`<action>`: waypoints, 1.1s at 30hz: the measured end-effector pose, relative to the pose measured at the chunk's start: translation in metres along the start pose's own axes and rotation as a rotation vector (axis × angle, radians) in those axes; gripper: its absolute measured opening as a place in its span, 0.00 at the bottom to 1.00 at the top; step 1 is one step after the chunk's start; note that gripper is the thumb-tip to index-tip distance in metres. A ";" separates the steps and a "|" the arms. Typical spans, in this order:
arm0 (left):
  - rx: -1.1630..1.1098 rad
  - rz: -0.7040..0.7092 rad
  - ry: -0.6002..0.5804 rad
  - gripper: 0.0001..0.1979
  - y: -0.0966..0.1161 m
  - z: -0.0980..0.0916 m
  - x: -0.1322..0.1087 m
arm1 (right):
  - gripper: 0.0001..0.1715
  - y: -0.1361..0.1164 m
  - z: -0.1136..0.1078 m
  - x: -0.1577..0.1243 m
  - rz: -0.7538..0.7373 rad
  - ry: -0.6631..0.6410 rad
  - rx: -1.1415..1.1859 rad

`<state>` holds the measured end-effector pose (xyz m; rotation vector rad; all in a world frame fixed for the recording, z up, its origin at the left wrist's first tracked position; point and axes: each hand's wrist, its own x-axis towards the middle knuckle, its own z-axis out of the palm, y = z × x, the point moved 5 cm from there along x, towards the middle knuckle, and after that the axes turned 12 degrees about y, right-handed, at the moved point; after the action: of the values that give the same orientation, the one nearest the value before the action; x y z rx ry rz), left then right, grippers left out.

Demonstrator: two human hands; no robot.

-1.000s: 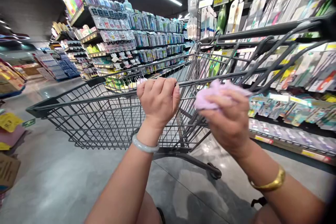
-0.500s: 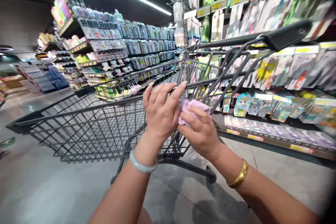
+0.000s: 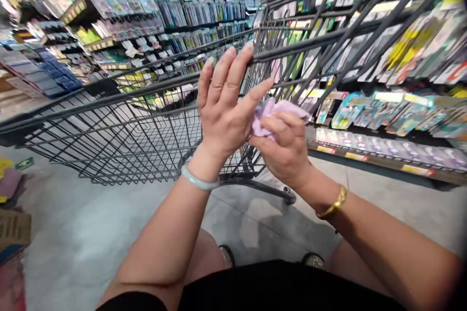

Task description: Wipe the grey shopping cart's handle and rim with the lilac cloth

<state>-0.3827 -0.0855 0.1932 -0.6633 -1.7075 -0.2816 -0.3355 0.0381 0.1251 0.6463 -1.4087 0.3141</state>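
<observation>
A dark wire shopping cart stands side-on in front of me. My left hand, with a pale bangle at the wrist, is open at the cart's side, its fingers pointing up and apart near the upper rail. Bunched in my right hand is a light purple cloth, against the cart's rear bars just beside my left palm. The fingers of the right hand curl over the cloth and cover part of it. Whether the left palm touches the rail is hidden.
Shelves of hanging packaged goods rise close on the right. Another stocked rack stands behind the cart. A cardboard box sits on the floor at the left edge. A cart wheel rests on the grey floor beyond my feet.
The view has tipped downward, so my feet and lap show and the cart sits higher. My left fingers have straightened and spread. The right hand keeps the cloth.
</observation>
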 end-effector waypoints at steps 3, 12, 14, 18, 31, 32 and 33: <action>-0.044 0.024 -0.012 0.21 -0.002 0.006 -0.013 | 0.07 0.001 -0.001 -0.004 -0.103 -0.090 0.031; -0.151 -0.063 -0.097 0.23 -0.006 0.012 -0.031 | 0.06 0.045 -0.018 0.025 -0.044 0.094 -0.170; -0.134 -0.008 -0.048 0.24 -0.007 0.012 -0.031 | 0.06 0.018 -0.002 -0.003 -0.134 0.049 -0.090; -0.119 0.040 0.009 0.24 -0.011 0.014 -0.032 | 0.08 -0.018 0.023 -0.045 -0.154 -0.201 -0.037; -0.091 0.028 0.012 0.23 -0.007 0.009 -0.031 | 0.07 0.007 0.006 -0.026 -0.134 -0.076 0.016; -0.109 0.024 0.020 0.22 -0.008 0.009 -0.031 | 0.06 -0.008 0.012 -0.041 -0.171 -0.112 0.049; -0.129 -0.001 0.009 0.20 -0.010 0.010 -0.032 | 0.06 -0.023 0.019 -0.054 -0.214 -0.171 0.099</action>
<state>-0.3934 -0.0971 0.1622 -0.7542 -1.6917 -0.3974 -0.3464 0.0178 0.0678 0.9150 -1.4777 0.1626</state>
